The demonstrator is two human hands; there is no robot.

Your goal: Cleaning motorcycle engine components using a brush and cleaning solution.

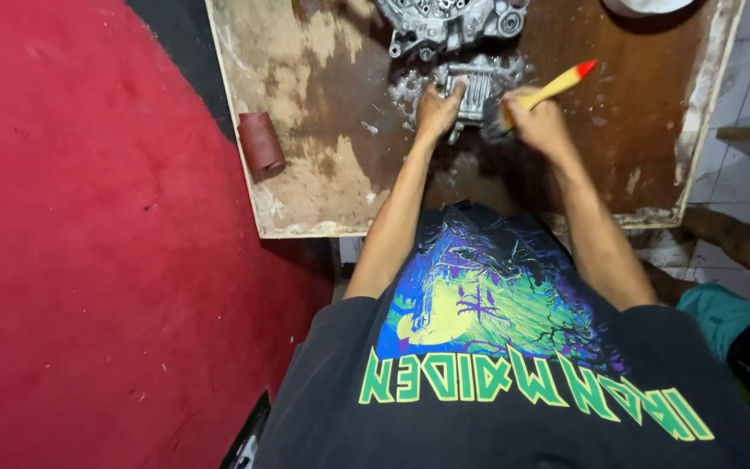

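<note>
A black printed shirt (514,373) fills the near view. Beyond, the left hand (437,108) grips a finned metal part (476,89) on the worn board (323,130); the right hand (538,122) is wrapped around a yellow brush (542,94) just right of it.

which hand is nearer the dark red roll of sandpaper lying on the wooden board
Left. The left hand rests on the finned metal part, right of the roll; the right hand, gripping the brush, is farther right.

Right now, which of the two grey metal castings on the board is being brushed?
The smaller finned grey metal casting, nearer the person: left hand steadies it, right hand works the yellow-handled brush. The larger casting lies untouched.
</note>
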